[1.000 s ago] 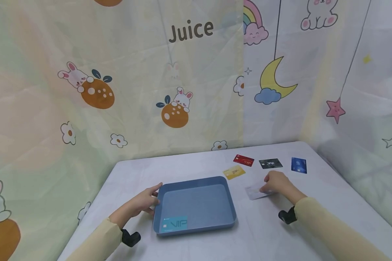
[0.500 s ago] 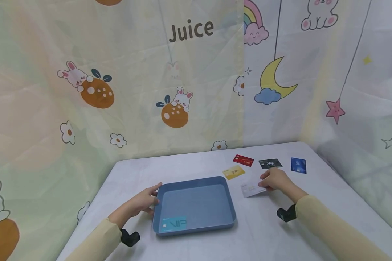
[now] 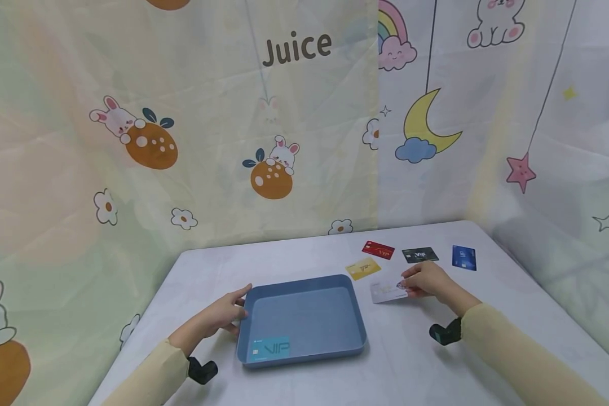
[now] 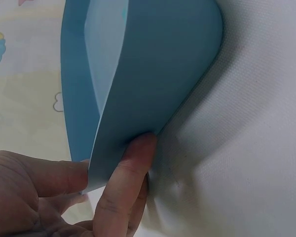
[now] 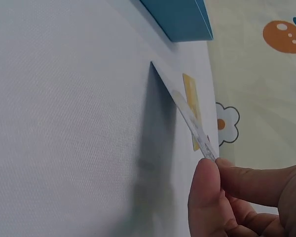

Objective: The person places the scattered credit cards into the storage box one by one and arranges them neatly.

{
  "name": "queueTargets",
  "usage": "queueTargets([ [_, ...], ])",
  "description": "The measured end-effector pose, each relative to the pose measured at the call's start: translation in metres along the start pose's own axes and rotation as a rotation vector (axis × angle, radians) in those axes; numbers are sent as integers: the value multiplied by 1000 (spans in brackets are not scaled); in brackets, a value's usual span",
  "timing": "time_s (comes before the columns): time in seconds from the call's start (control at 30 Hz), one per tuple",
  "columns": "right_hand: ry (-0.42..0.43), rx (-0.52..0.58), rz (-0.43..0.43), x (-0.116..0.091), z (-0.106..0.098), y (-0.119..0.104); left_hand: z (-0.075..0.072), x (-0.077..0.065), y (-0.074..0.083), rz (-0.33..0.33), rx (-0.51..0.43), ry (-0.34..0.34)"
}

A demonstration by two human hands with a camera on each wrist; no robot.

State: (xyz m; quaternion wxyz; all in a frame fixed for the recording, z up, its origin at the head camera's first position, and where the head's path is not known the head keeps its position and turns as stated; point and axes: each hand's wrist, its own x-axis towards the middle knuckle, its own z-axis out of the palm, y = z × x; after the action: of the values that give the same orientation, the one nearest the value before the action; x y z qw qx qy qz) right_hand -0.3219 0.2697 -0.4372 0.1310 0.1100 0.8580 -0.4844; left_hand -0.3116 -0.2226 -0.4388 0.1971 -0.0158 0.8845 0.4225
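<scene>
My right hand (image 3: 428, 280) pinches a white card (image 3: 387, 291) at its right end, between thumb and fingers. In the right wrist view the card (image 5: 182, 108) is seen nearly edge-on, tilted, its held end raised and a long shadow beneath it. A blue-grey tray (image 3: 307, 316) lies to the left, with a teal VIP card (image 3: 270, 348) flat in its near left corner. At the tray's left side, my left hand (image 3: 219, 313) holds the wall; in the left wrist view a thumb is at the rim and a finger (image 4: 123, 182) lies against the outer wall.
Beyond the right hand lie a yellow card (image 3: 363, 268), a red card (image 3: 378, 250), a black card (image 3: 420, 255) and a blue card (image 3: 464, 257). A white cloth covers the table (image 3: 401, 361). Printed curtains (image 3: 213, 141) hang behind it.
The right hand has drawn the white card off the cloth and shifted it slightly left toward the tray, its held end now lifted. The left hand and tray have stayed put.
</scene>
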Motion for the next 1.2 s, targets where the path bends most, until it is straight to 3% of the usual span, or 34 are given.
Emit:
queueTargets([
  [1.2, -25, 33, -30, -15, 5, -23, 0, 2, -2, -13, 5, 6],
])
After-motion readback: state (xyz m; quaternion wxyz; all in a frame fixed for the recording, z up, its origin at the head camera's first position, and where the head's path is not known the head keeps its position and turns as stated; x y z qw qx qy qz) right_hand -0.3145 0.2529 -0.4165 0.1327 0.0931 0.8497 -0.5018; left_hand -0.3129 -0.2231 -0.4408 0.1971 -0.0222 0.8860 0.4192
